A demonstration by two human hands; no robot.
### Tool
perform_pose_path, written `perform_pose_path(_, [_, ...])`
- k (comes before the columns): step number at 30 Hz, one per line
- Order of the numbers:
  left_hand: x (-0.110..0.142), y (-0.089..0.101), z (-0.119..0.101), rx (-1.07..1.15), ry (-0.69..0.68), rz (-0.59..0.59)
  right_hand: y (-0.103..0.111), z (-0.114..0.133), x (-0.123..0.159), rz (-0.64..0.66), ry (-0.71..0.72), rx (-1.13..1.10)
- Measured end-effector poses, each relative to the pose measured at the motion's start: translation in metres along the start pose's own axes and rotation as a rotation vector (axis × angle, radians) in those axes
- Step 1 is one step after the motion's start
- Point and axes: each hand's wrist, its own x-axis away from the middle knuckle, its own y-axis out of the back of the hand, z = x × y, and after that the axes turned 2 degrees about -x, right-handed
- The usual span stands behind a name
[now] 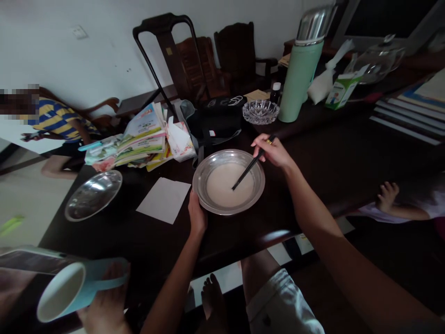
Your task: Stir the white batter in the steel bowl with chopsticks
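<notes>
A metal bowl of pale, milky liquid stands on the dark table in front of me. My left hand grips its near left side, the thumb by the rim and the other fingers hidden beneath. Black chopsticks with gold bands are held in my right hand above the bowl's right rim. They slant down to the left, their tips in the liquid. Left of the bowl lies a white paper sheet.
Another person's hand holds a light blue cup at lower left. An empty metal bowl, books, a glass ashtray and a green thermos stand around. Another hand rests at right.
</notes>
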Motion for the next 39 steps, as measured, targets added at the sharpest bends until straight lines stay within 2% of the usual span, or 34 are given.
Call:
perform_pose_path(2, [0.000,0.000,0.001,-0.011,0.001,-0.005,-0.003,-0.001,0.000,0.071,-0.014,0.013])
perform_pose_path(6, [-0.001,0.000,0.002,-0.001,0.018,0.000,0.003,0.000,-0.001,-0.081,0.086,0.009])
perform_pose_path(8, [-0.001,0.000,0.001,0.008,0.026,0.008,0.004,0.001,-0.001,-0.112,0.082,-0.012])
perform_pose_path(13, [-0.002,-0.001,0.002,0.017,0.016,-0.009,-0.004,-0.003,0.001,0.095,-0.036,0.017])
perform_pose_path(14, [-0.003,-0.001,0.003,0.023,0.013,-0.012,-0.003,-0.003,0.001,0.087,-0.023,0.029])
perform_pose_path(19, [-0.004,0.000,0.014,0.090,0.048,-0.009,0.007,0.001,-0.002,-0.129,0.079,0.024])
perform_pose_path(23, [-0.004,0.000,0.013,0.078,0.044,-0.009,0.001,0.000,0.000,0.032,-0.013,0.012])
perform_pose_path(25, [-0.004,0.001,0.010,0.058,0.039,-0.006,-0.002,-0.002,0.000,0.062,-0.012,0.029])
perform_pose_path(30, [-0.002,0.001,0.007,0.042,0.037,-0.004,0.005,0.000,-0.002,-0.143,0.088,0.021])
perform_pose_path(32, [-0.002,0.001,0.007,0.036,0.035,-0.010,0.004,0.001,-0.001,-0.090,0.047,0.013])
perform_pose_path(34, [-0.002,0.000,0.007,0.033,0.035,-0.012,0.001,0.000,0.000,0.022,-0.003,0.022])
perform_pose_path(36, [-0.002,0.000,0.007,0.045,0.036,-0.017,-0.002,0.000,0.000,0.071,0.002,0.044])
perform_pose_path(39, [-0.002,0.000,0.007,0.054,0.042,-0.012,0.002,0.002,-0.001,-0.058,0.098,0.054])
